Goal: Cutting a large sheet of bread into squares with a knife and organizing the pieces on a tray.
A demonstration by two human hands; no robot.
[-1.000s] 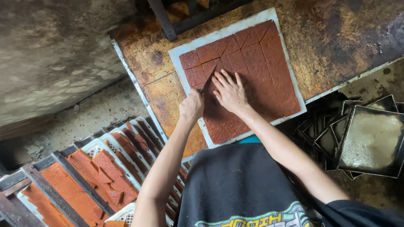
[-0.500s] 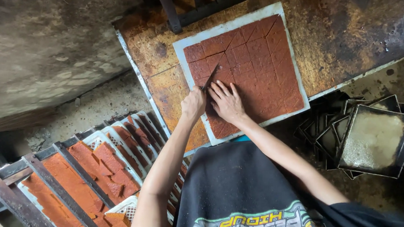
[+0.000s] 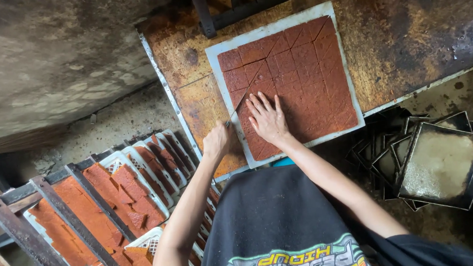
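A reddish-brown slab (image 3: 293, 80), scored into squares and triangles, lies on a pale square board (image 3: 217, 68) on the rusty surface (image 3: 405, 29); the right hand (image 3: 267, 120) presses flat on the slab's near left part, fingers spread; the left hand (image 3: 218, 141) is clenched around a knife (image 3: 239, 106) whose blade meets the slab's left edge; stacked dark metal trays (image 3: 441, 161) sit on the floor at right; white crates (image 3: 145, 166) holding cut pieces stand at near left.

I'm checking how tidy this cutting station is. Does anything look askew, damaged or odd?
Yes. The worktable top is rusty and stained. The white board under the red-brown slab lies skewed to the table edge. Most cuts form squares, but some run diagonally near the knife in the left hand.
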